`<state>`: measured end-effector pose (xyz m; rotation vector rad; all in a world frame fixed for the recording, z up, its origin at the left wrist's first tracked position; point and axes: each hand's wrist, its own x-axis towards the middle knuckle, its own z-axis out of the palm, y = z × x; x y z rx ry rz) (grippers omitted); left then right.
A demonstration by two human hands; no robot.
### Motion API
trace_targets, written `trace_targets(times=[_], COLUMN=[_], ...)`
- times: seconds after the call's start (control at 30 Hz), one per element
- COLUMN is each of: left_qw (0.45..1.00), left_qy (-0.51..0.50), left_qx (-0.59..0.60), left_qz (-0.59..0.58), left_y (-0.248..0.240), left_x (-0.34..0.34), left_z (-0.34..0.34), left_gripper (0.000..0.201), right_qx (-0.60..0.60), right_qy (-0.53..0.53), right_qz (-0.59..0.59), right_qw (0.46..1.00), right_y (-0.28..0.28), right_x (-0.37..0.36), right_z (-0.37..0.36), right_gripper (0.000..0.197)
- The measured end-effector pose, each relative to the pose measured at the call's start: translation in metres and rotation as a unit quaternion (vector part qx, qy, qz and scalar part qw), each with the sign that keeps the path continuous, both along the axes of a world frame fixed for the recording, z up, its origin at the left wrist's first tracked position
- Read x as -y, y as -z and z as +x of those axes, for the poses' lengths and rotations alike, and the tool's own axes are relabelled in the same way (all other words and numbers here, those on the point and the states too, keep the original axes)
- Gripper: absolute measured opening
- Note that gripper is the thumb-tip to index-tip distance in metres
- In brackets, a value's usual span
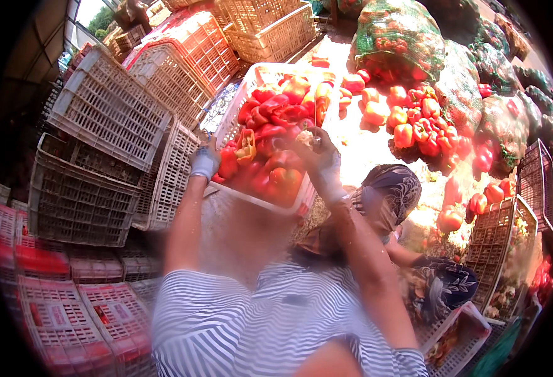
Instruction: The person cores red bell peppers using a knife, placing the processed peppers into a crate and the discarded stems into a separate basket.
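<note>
A pale plastic crate (334, 103) filled with red peppers (269, 132), a few orange-tinged, lies in front of me. My left hand (205, 159), in a whitish glove, is closed at the crate's left rim. Near the right rim, my right hand (324, 164) reaches over the peppers with its fingers bent. Those fingers look dark and smeared, so their grip is unclear. A small pale piece (305, 138), perhaps a pepper core, shows just beside them. Haze blurs the peppers nearest me.
Stacked crates (110, 107) rise at the left, with red-and-white crates (69, 320) below. A person in a patterned head covering (393, 191) sits close on my right. Loose peppers (424, 125) lie on the ground before green mesh sacks (399, 41). More crates (493, 251) stand at right.
</note>
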<state>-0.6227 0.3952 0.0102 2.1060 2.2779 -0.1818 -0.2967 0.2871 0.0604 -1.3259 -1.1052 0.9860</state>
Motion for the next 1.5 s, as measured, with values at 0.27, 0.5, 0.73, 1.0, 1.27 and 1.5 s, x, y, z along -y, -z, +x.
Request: trace_targets(times=[0.27, 0.5, 0.73, 1.0, 1.27, 1.5], left_qw=[0.974, 0.973, 0.954, 0.893, 0.646, 0.541], left_qy=[0.203, 0.218, 0.264, 0.427, 0.760, 0.841], left_qx=[0.025, -0.009, -0.136, 0.135, 0.060, -0.012], left_qz=[0.094, 0.078, -0.049, -0.041, 0.031, -0.003], left_y=[0.079, 0.081, 0.073, -0.069, -0.056, 0.105], left_x=[-0.002, -0.003, -0.031, -0.026, 0.034, 0.070], left_z=[0.057, 0.052, 0.042, 0.238, 0.559, 0.734], left_gripper=[0.066, 0.067, 0.072, 0.042, 0.035, 0.039], right_qx=[-0.165, 0.418, 0.538, 0.297, -0.232, -0.327], right_qy=[0.084, 0.376, 0.608, 0.543, 0.443, 0.523], right_qz=[0.146, 0.195, -0.207, -0.204, 0.124, 0.084], right_qw=[0.972, 0.804, 0.546, 0.759, 0.857, 0.782], right_y=[-0.063, -0.060, -0.051, -0.003, -0.041, 0.033], right_x=[0.061, 0.194, 0.381, 0.369, 0.226, 0.218], right_z=[0.091, 0.263, 0.489, 0.498, 0.404, 0.433], right_gripper=[0.039, 0.050, 0.056, 0.044, 0.040, 0.030])
